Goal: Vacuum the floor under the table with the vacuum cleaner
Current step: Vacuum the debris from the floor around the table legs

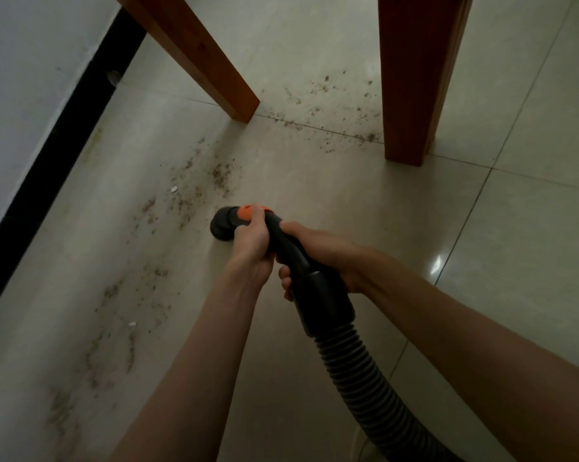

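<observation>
Both hands on the vacuum handle, a black curved tube. Left hand wraps it near the front, fingers curled around it just behind the orange collar, fingertips reaching onto the orange part. Right hand grips further back, thumb lying along the top of the tube, fingers curled under it, tips showing on the left side by the black cuff. Both grips closed tight round the tube, nothing spread.

Front end: a dark round nozzle sits ahead of the orange collar, low at the floor; cannot tell if it actually touches the tiles. Behind the cuff a black ribbed hose runs down and right, out of the bottom edge of the view.

Floor is pale glossy tile with dark grout lines. Brown crumbly dirt scattered just ahead-left of the nozzle, more in a trail down the left side toward the wall, and another patch between the two table legs. Small white scraps in the dirt.

Two reddish wooden table legs: left leg slanting in view, right leg, both standing on tile beyond the nozzle, well apart from it. White wall with black skirting at left.
</observation>
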